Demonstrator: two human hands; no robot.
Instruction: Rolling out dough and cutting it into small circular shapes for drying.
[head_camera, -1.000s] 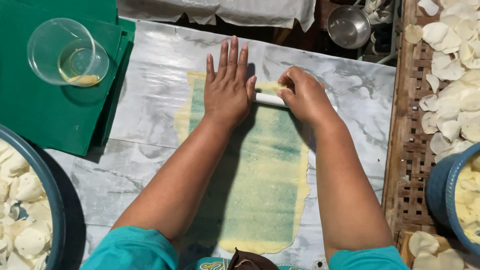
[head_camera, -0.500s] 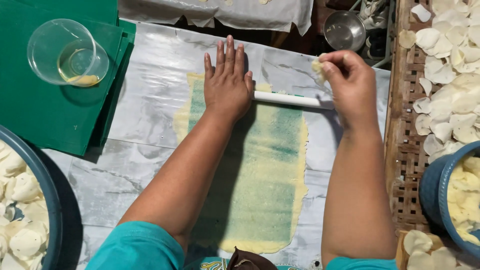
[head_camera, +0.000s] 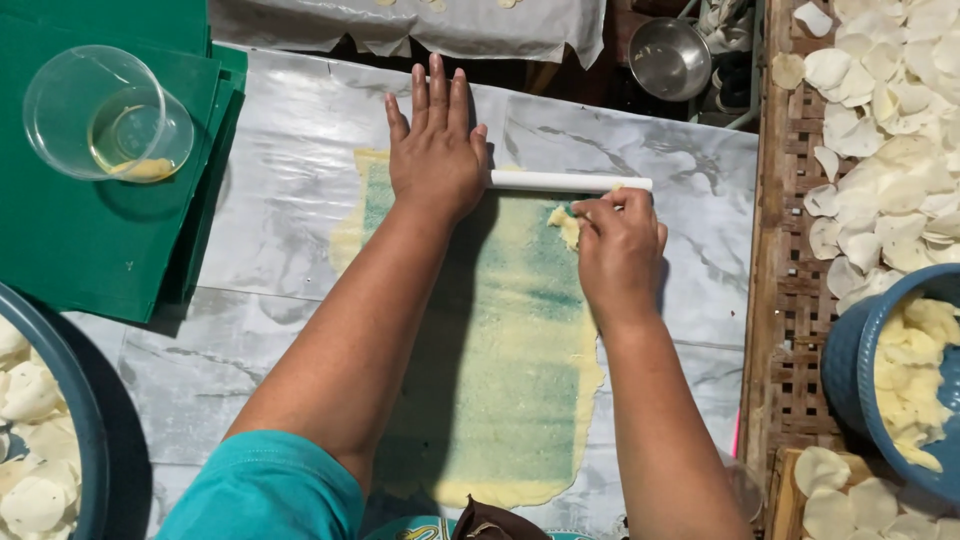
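Right grip (head_camera: 615, 245) pinching dough scrap (head_camera: 565, 222) | left grip (head_camera: 437, 150) flat, released on white roller (head_camera: 570, 181) | plastic cup (head_camera: 105, 115) far left

No packages, labels, signs or screens show here, as far as the overhead view reveals.

The white rolling pin (head_camera: 570, 182) is a slim, smooth rod lying crosswise at the far end of the dough sheet (head_camera: 480, 340); its left end is hidden under a flat palm, its right end juts free past the sheet's edge; the dough sheet is pale yellow, rolled very thin and long, running from the pin toward the viewer over a green mat that shows through its middle, with ragged cream edges and a rounded near end; a small lump of dough (head_camera: 565, 222) is pinched at its right edge just below the pin.
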